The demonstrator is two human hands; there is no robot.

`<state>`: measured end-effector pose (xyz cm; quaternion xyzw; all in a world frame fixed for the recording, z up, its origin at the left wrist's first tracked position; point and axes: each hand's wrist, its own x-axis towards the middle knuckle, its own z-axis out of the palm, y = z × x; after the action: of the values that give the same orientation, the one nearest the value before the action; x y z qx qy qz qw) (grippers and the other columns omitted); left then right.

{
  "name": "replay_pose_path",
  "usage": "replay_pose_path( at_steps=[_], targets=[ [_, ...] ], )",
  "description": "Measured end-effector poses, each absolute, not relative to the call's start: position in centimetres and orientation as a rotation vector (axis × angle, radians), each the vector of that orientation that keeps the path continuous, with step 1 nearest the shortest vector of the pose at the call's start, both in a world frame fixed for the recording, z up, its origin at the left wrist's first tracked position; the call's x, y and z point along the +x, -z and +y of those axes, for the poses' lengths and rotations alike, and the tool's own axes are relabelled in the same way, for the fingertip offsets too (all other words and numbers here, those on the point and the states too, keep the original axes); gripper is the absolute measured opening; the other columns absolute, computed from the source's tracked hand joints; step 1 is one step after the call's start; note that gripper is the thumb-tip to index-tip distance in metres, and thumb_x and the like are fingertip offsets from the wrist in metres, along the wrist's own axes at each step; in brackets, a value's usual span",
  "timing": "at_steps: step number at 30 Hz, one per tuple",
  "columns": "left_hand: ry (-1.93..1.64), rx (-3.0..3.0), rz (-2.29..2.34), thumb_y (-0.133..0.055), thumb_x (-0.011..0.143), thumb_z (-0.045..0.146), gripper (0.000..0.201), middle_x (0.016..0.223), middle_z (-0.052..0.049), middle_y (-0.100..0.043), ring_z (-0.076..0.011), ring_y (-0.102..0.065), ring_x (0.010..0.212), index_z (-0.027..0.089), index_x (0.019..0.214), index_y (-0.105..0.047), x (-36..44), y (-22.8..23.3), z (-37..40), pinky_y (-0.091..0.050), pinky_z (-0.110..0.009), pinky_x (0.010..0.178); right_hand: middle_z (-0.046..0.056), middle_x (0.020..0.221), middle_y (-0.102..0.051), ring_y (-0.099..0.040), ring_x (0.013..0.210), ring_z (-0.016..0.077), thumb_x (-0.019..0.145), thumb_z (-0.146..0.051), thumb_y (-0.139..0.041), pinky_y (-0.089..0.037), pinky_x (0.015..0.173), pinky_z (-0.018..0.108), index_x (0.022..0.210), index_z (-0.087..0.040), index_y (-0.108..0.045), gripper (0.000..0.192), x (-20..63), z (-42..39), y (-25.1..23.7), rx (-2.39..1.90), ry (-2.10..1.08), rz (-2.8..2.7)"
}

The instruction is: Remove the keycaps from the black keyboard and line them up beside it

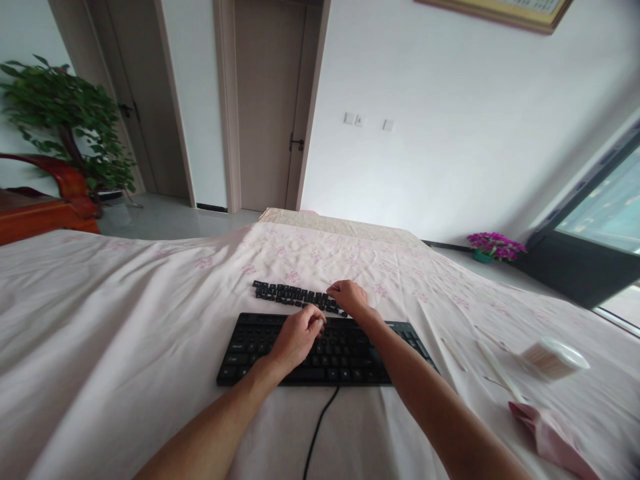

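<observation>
Left fingers (pixel 315 313) curled over keyboard (pixel 330 351); right fingers (pixel 337 288) curled at keycaps (pixel 291 293).

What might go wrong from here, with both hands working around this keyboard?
1. The loose keycaps lie close together beside the right hand; a brush of the fingers could scatter or mix them.
2. The cloth under the keyboard is wrinkled, so a tug might shift the keycaps.
3. The cable runs between the forearms; an arm could snag it and drag the keyboard beneath the left hand.
</observation>
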<state>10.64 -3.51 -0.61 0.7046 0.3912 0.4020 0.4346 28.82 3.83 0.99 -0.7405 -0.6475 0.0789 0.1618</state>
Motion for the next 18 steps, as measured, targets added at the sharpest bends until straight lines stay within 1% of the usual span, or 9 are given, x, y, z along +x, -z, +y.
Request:
replay_pose_path(
  at_steps=[3, 6, 8, 10, 11, 13, 16, 18],
  targets=[
    [-1.001, 1.770, 0.975, -0.046, 0.082, 0.021, 0.012, 0.075, 0.001, -0.063, -0.0133, -0.061, 0.069, 0.020, 0.082, -0.058, 10.7, 0.9, -3.4, -0.048, -0.022, 0.064, 0.005, 0.082, -0.072, -0.065, 0.082, 0.0205, 0.086, -0.042, -0.051, -0.042, 0.067, 0.025, 0.083, -0.022, -0.074, 0.031, 29.0, 3.6, -1.5, -2.051, -0.229, -1.838],
    [-1.001, 1.777, 0.982, -0.045, 0.083, 0.021, 0.014, 0.077, 0.001, -0.064, -0.0133, -0.062, 0.069, 0.020, 0.085, -0.059, 10.7, 1.1, -3.4, -0.048, -0.022, 0.065, 0.003, 0.088, -0.072, -0.065, 0.083, 0.0161, 0.095, -0.043, -0.033, -0.044, 0.070, 0.023, 0.093, -0.022, -0.071, 0.043, 29.1, 2.7, -2.7, -1.935, -0.261, -1.837],
    [-0.996, 1.799, 0.983, -0.045, 0.084, 0.021, 0.015, 0.077, 0.001, -0.064, -0.0129, -0.062, 0.066, 0.020, 0.086, -0.059, 10.7, 1.1, -3.4, -0.047, -0.023, 0.065, 0.003, 0.094, -0.072, -0.064, 0.086, 0.0146, 0.098, -0.038, -0.026, -0.044, 0.075, 0.023, 0.100, -0.022, -0.070, 0.046, 29.2, 1.5, -3.9, -1.756, -0.259, -1.913],
    [-0.989, 1.832, 0.987, -0.045, 0.083, 0.021, 0.014, 0.075, 0.002, -0.064, -0.0129, -0.061, 0.064, 0.021, 0.085, -0.060, 10.7, 1.1, -3.5, -0.046, -0.023, 0.065, 0.002, 0.096, -0.072, -0.063, 0.091, 0.0150, 0.098, -0.033, -0.029, -0.043, 0.081, 0.024, 0.102, -0.023, -0.069, 0.042, 29.3, -0.2, -5.0, -1.562, -0.212, -2.045],
    [-0.986, 1.845, 0.992, -0.046, 0.083, 0.021, 0.014, 0.075, 0.002, -0.064, -0.0133, -0.061, 0.065, 0.021, 0.085, -0.060, 10.7, 1.1, -3.5, -0.046, -0.023, 0.065, 0.002, 0.094, -0.072, -0.063, 0.091, 0.0153, 0.097, -0.032, -0.031, -0.043, 0.082, 0.024, 0.103, -0.024, -0.069, 0.039, 29.3, -1.1, -5.4, -1.519, -0.188, -2.089],
    [-0.974, 1.868, 1.000, -0.046, 0.083, 0.020, 0.014, 0.075, 0.001, -0.065, -0.0140, -0.061, 0.067, 0.021, 0.084, -0.060, 10.7, 1.1, -3.6, -0.045, -0.023, 0.065, 0.001, 0.085, -0.071, -0.063, 0.082, 0.0147, 0.096, -0.032, -0.032, -0.044, 0.077, 0.024, 0.102, -0.024, -0.069, 0.039, 29.4, -2.8, -5.8, -1.509, -0.229, -2.073],
    [-0.970, 1.916, 1.021, -0.047, 0.082, 0.019, 0.014, 0.078, 0.001, -0.065, -0.0153, -0.062, 0.072, 0.022, 0.085, -0.061, 10.7, 1.1, -3.7, -0.044, -0.024, 0.067, 0.001, 0.075, -0.069, -0.060, 0.062, 0.0125, 0.095, -0.039, -0.034, -0.046, 0.063, 0.023, 0.102, -0.019, -0.068, 0.040, 29.7, -4.6, -5.2, -1.488, -0.506, -1.888],
    [-0.982, 1.961, 1.036, -0.048, 0.082, 0.018, 0.015, 0.080, 0.001, -0.066, -0.0163, -0.062, 0.075, 0.022, 0.085, -0.062, 10.7, 1.1, -3.8, -0.044, -0.024, 0.069, 0.001, 0.076, -0.069, -0.058, 0.058, 0.0122, 0.089, -0.041, -0.046, -0.046, 0.058, 0.023, 0.103, -0.018, -0.067, 0.034, 29.9, -5.1, -4.4, -1.452, -0.670, -1.783]
  ],
)
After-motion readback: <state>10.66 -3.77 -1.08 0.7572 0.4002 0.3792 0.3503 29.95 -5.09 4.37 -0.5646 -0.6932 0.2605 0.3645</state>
